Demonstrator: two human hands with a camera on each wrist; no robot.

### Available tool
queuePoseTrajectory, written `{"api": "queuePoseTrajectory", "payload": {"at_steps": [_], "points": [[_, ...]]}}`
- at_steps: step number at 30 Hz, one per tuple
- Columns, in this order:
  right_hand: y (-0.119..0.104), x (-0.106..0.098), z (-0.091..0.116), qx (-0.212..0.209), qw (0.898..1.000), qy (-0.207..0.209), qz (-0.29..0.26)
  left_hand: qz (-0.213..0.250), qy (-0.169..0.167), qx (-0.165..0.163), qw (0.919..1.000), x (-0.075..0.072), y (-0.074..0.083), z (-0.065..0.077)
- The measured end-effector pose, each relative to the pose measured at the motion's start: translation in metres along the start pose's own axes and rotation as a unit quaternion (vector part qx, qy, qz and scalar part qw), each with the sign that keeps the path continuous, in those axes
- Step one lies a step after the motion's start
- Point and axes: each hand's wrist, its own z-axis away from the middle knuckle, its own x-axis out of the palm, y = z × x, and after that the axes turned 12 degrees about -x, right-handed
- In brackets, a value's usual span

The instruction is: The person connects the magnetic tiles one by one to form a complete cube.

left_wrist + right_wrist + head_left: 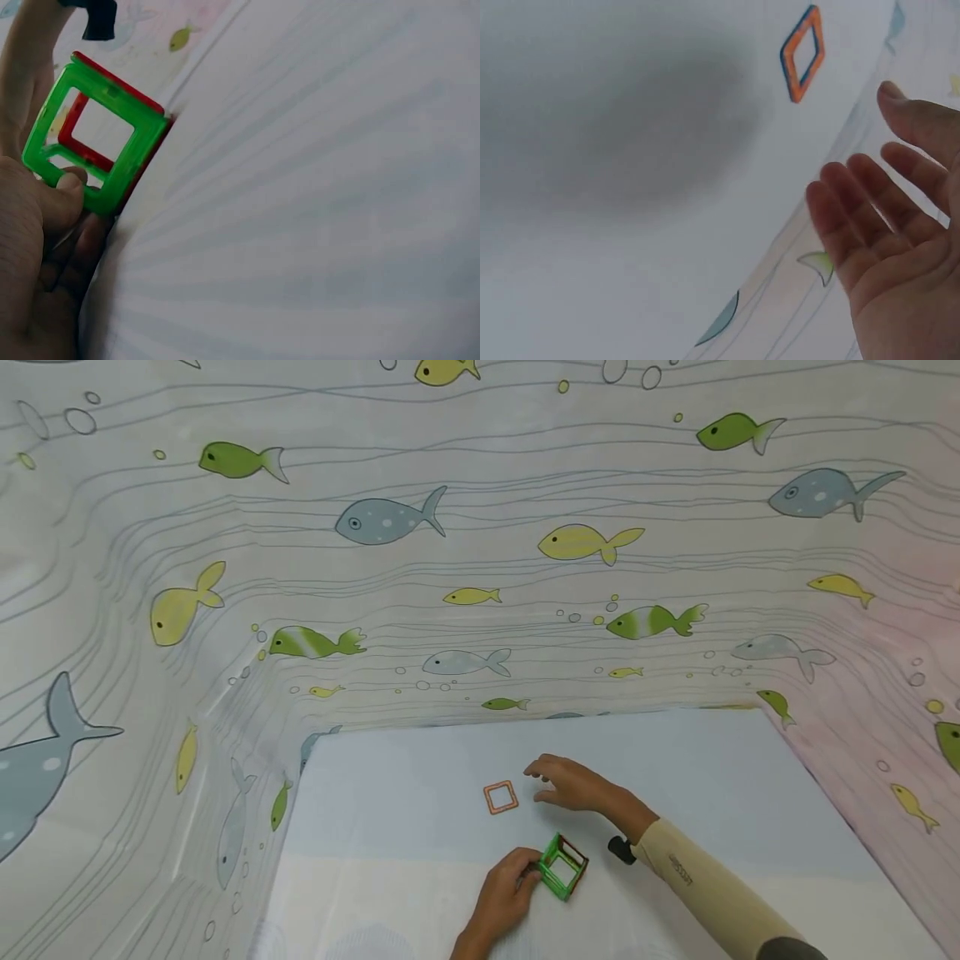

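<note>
Near the front of the white table, my left hand (pixel 504 893) pinches a small box-like frame (pixel 556 887) of green and red square magnetic tiles by its left side. In the left wrist view the thumb lies over a lower corner of the green tile (pixel 120 184), and a red tile (pixel 71 124) shows behind it. An orange square tile (pixel 501 797) lies flat on the table farther back. Just right of that tile my right hand (pixel 573 783) hovers with nothing in it. Its fingers look loosely spread in the right wrist view, apart from the orange tile (pixel 787 64).
The white table (pixel 390 793) has its far edge against a fish-patterned wall covering (pixel 495 627). The same covering rises at the left and right sides. A black wrist-camera piece (pixel 622 850) sits under the right wrist.
</note>
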Motion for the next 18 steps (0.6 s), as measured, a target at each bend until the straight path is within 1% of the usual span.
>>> {"api": "queuePoseTrajectory", "payload": {"at_steps": [4, 11, 15, 18], "points": [[0.002, 0.010, -0.017, -0.024, 1.000, -0.019, 0.002, -0.010, 0.000, -0.003, 0.9999, -0.001, 0.000, 0.001], [0.007, 0.029, -0.040, -0.066, 0.997, -0.040, 0.012, -0.024, 0.014, 0.017, 0.9995, -0.003, 0.000, 0.001], [0.007, 0.037, -0.047, -0.070, 0.996, -0.045, 0.035, -0.024, 0.007, 0.015, 0.9996, -0.002, -0.001, 0.001], [0.008, 0.044, -0.049, -0.060, 0.995, -0.056, 0.052, -0.030, 0.005, 0.009, 0.9995, -0.003, -0.001, 0.002]]}}
